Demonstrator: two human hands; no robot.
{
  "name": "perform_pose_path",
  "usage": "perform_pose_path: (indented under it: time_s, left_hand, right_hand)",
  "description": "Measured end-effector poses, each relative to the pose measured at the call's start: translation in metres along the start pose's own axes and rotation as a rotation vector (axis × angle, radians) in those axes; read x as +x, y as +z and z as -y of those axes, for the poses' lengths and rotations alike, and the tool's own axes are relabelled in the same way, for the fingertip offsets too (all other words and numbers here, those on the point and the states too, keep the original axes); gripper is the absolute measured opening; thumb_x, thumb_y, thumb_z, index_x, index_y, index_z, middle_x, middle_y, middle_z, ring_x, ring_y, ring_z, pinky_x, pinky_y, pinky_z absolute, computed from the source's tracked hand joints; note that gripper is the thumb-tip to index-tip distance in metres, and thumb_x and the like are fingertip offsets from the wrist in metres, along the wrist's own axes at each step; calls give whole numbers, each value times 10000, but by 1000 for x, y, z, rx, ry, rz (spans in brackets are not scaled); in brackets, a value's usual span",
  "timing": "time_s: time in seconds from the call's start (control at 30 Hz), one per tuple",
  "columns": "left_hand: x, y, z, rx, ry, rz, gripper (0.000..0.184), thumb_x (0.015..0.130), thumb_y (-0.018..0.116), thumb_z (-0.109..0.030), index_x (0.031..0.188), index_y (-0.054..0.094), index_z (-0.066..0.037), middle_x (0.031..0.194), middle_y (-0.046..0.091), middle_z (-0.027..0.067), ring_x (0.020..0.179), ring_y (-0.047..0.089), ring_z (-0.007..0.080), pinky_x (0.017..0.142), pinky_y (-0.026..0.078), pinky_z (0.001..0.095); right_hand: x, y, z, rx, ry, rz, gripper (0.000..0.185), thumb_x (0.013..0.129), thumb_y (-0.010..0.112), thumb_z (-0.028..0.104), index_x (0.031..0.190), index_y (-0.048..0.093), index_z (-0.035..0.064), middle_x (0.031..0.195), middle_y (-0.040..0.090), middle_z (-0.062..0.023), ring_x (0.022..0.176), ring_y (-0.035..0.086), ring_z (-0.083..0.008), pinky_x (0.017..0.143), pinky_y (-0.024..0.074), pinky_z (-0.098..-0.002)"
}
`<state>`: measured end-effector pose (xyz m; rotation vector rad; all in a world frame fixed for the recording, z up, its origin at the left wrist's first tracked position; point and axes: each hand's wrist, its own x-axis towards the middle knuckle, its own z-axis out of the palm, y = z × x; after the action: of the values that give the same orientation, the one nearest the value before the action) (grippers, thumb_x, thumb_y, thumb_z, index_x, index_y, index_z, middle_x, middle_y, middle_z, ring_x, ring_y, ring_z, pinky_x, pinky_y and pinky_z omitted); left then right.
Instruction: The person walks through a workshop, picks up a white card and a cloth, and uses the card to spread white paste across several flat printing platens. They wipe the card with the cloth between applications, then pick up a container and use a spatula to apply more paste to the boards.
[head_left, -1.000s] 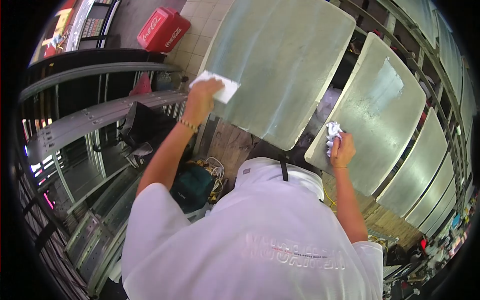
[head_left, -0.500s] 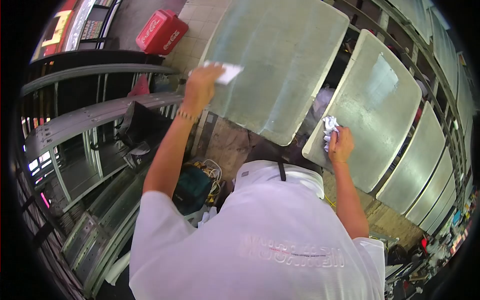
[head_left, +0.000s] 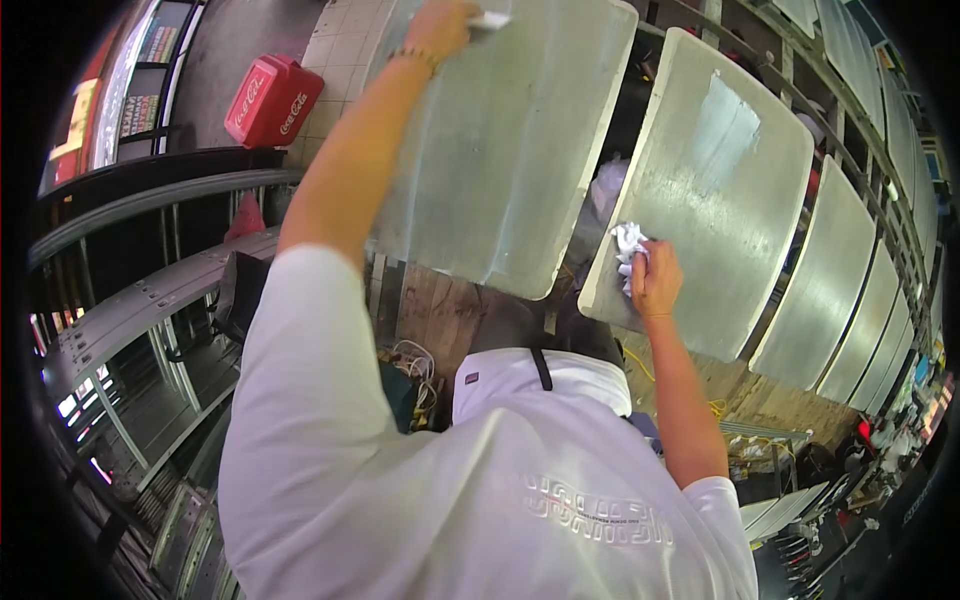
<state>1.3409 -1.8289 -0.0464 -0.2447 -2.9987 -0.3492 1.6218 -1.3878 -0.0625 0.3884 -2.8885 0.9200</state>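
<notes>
Left hand (head_left: 438,28) up at the top edge of the head view, left of centre. Looks drawn closed over a flat white sheet (head_left: 490,20), with one end poking out to the right; cannot tell how firmly gripped or pressed. Beneath, a large grey tabletop (head_left: 480,150) across the upper centre, marked with pale bluish streaks (head_left: 503,245).

Right hand (head_left: 657,278) right of centre, pinching crumpled white paper (head_left: 628,245) between thumb and fingers, by the lower-left corner of a second grey tabletop (head_left: 740,230). Higher on that same surface, a whitish-blue patch (head_left: 727,125). More tabletops (head_left: 815,280) in a row toward the right edge of the frame. In the upper left, well apart from both hands, a red Coca-Cola cooler (head_left: 273,100).

Probably mid-wipe on the large tabletop, judging by the streaks and the long left reach. For any further stroke, seems to call for flat, even pressure on the sheet and a steady stance at full stretch.
</notes>
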Motion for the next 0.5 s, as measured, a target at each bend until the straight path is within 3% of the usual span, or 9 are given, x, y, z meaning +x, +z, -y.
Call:
perform_pose_path:
  time_s: [0.07, 0.1, 0.13, 0.17, 0.3, 0.4, 0.5]
  left_hand:
    - [-79, -26, -24, -22, 83, 10, 379, 785, 590, -36, 1128, 725, -124, 1135, 707, 130, 1066, 656, 344, 947, 505, 430]
    - [-125, -22, -21, -58, 160, -46, 389, 742, 699, -70, 1125, 725, -131, 1113, 717, 115, 1025, 677, 311, 934, 500, 427]
    - [-169, -38, -43, -83, 38, 62, 391, 723, 696, -21, 1100, 728, -122, 1099, 722, 113, 1018, 678, 317, 929, 503, 429]
    - [-215, -41, -52, -92, 67, 8, 393, 713, 670, 8, 1083, 729, -109, 1076, 729, 104, 994, 685, 316, 918, 509, 423]
    - [-368, -72, -108, -147, -59, 102, 463, 700, 590, 56, 1117, 719, -101, 1227, 683, 101, 1212, 596, 297, 1032, 416, 471]
    - [-407, -92, -123, -151, -119, 176, 457, 715, 582, 49, 1126, 719, -95, 1202, 692, 97, 1185, 613, 298, 1018, 438, 453]
    - [-363, -108, -112, -191, -36, 71, 408, 731, 577, 38, 1088, 731, -86, 1150, 712, 98, 1124, 646, 303, 985, 470, 442]
  right_hand:
    - [-2, 1, -2, 3, -14, -29, 138, 848, 625, 104, 980, 621, 66, 868, 589, -134, 790, 609, -354, 670, 484, -448]
    - [-1, 1, -3, 24, -40, -39, 138, 846, 626, 107, 980, 623, 70, 863, 587, -127, 790, 612, -346, 671, 487, -441]
    - [-2, 1, -3, 32, -39, -31, 138, 846, 626, 107, 980, 623, 70, 863, 587, -127, 790, 612, -346, 671, 487, -441]
    - [-2, 1, -3, 23, -24, -26, 139, 845, 626, 108, 979, 624, 72, 863, 587, -126, 795, 613, -344, 671, 487, -441]
    - [-2, 3, -2, 20, -30, -51, 138, 842, 624, 114, 975, 628, 77, 862, 586, -124, 801, 606, -340, 674, 484, -441]
    - [0, -1, -2, -40, -47, -12, 139, 838, 624, 116, 971, 629, 77, 865, 588, -124, 803, 600, -340, 685, 484, -440]
    - [1, -2, -3, -3, -56, -20, 138, 833, 627, 113, 965, 628, 76, 865, 590, -125, 798, 596, -341, 692, 484, -439]
